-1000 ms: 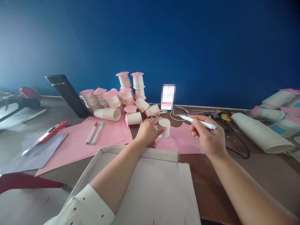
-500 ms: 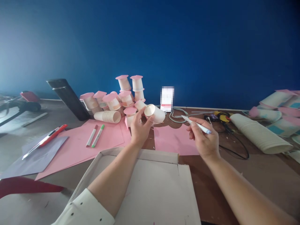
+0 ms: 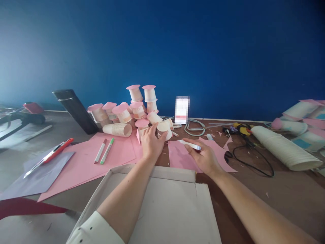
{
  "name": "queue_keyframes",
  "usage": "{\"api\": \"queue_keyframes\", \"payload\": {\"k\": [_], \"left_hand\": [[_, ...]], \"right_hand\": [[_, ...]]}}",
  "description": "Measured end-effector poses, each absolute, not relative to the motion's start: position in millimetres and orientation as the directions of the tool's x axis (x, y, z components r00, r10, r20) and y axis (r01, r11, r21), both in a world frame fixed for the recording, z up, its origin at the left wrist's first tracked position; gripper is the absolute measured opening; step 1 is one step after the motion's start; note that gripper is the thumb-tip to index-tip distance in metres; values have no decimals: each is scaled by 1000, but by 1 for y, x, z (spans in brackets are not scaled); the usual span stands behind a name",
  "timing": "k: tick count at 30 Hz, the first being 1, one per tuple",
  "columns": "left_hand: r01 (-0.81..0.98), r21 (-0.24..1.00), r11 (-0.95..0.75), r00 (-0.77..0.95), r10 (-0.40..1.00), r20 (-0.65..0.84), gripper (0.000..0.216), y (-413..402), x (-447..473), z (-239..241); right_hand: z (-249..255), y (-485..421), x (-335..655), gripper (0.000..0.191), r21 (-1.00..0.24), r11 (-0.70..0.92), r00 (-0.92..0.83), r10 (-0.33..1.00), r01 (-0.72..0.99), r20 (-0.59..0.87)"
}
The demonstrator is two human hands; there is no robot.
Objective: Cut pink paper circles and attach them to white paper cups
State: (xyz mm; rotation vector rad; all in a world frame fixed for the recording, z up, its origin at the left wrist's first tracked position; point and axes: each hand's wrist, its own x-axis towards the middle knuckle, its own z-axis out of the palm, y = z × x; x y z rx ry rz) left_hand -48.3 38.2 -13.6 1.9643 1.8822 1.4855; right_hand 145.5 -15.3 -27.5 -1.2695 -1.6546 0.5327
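Note:
My left hand (image 3: pixel 152 142) is closed round a white paper cup (image 3: pixel 164 132), which stands nearly level with its end facing up towards me. In my right hand (image 3: pixel 205 157) is a white marker (image 3: pixel 191 145) with a bluish end, gripped between thumb and fingers. Its tip points left, towards the cup, with a small gap between them. Beneath the right hand lies a sheet of pink paper (image 3: pixel 177 157). Behind my left hand stand several paper cups (image 3: pixel 123 113) with pink paper tops, some stacked in twos.
A white box lid (image 3: pixel 175 206) lies in front of me. To the left are a red cutter (image 3: pixel 54 149), two markers (image 3: pixel 105 152), a stack of cups (image 3: pixel 116 129) and a black bottle (image 3: pixel 76 112). On the right lie cables (image 3: pixel 250 147) and a long cup stack (image 3: pixel 284 147).
My left hand has turned the cup from lying sideways to more upright and lowered it. My right hand has moved left and down with the marker, closer to the cup.

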Motion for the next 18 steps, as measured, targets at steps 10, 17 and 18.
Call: {"api": "queue_keyframes", "payload": {"k": [10, 17, 18], "left_hand": [[883, 434, -176, -62, 875, 480, 48, 32, -47, -8], [863, 461, -207, -34, 886, 462, 50, 33, -46, -9], [864, 461, -204, -33, 889, 457, 50, 33, -46, -9]], "right_hand": [[-29, -8, 129, 32, -708, 373, -92, 911, 600, 402], [-30, -8, 126, 32, -687, 344, -146, 933, 640, 330], [-30, -8, 126, 32, -688, 345, -149, 932, 639, 329]]}}
